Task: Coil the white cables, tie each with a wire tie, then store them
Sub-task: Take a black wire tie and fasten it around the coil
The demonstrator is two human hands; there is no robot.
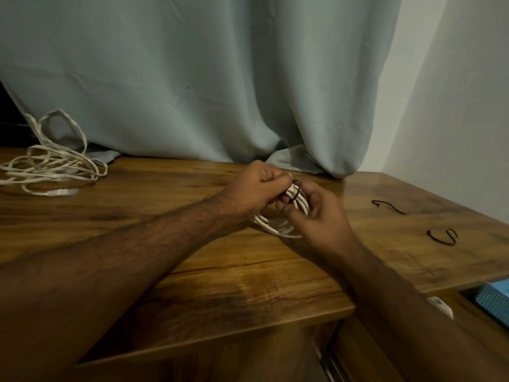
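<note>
**Two hands on one white coil**

Two of my hands meet just right of the frame's centre, over a glossy wooden tabletop (209, 285) with dark grain streaks. My left hand (254, 188) is curled tight, its fingers pinching the top of the coiled white cable (268, 226) together with the dark wire tie (294, 194) — a thin black band that crosses the bundled strands. My right hand (321, 213) cups the coil from the right side, fingers bent round the strands and thumb pressed across the near side. The coil is a small ring of several smooth, round loops; its lower arc shows beneath my hands, close above the wood or resting on it — I cannot tell which.

At the left edge of the frame, well apart from my hands, a loose white cable (52, 166) lies on the tabletop in a flat, tangled heap of wide loops, one loop rising against the curtain (192, 78). That curtain is pale grey-green cloth, hanging in soft heavy folds along the back of the table, its hem bunched on the wood.

To the right of my hands lie two spare ties, both thin, black and kinked: the farther tie (389, 207) is a long, shallow wave, the nearer tie (443, 237) is bent into a hook. In the lower right corner, below the table's edge, a blue ribbed object (493, 303) shows beside a small white piece (440, 306). A plain pale wall (454, 106) fills the upper right.
</note>
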